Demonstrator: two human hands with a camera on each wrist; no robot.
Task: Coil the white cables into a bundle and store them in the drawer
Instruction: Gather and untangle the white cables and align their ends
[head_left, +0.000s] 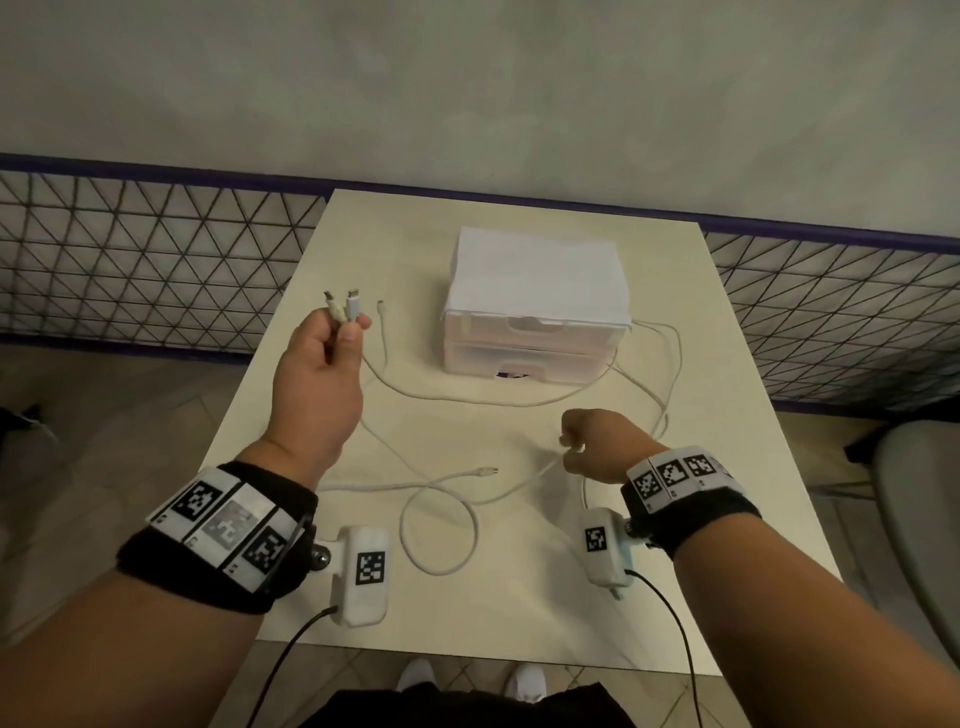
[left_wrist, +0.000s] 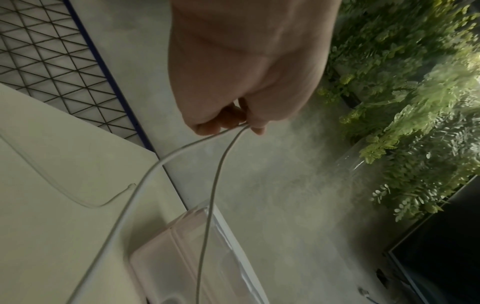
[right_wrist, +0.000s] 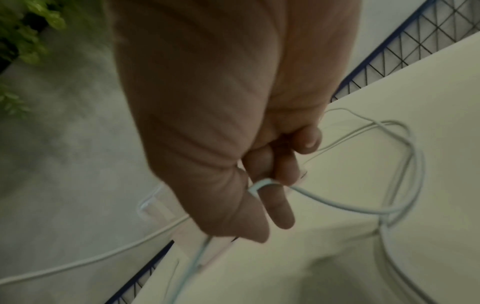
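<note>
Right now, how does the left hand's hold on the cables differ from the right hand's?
The left hand is raised above the table and pinches two cable ends, connectors sticking up; the right hand sits low near the table and grips a cable mid-length, no connector showing. The left holds two strands; the right wrist view shows one strand looped over a finger. Both hands are curled on white cable, and the drawer unit is closed.
</note>
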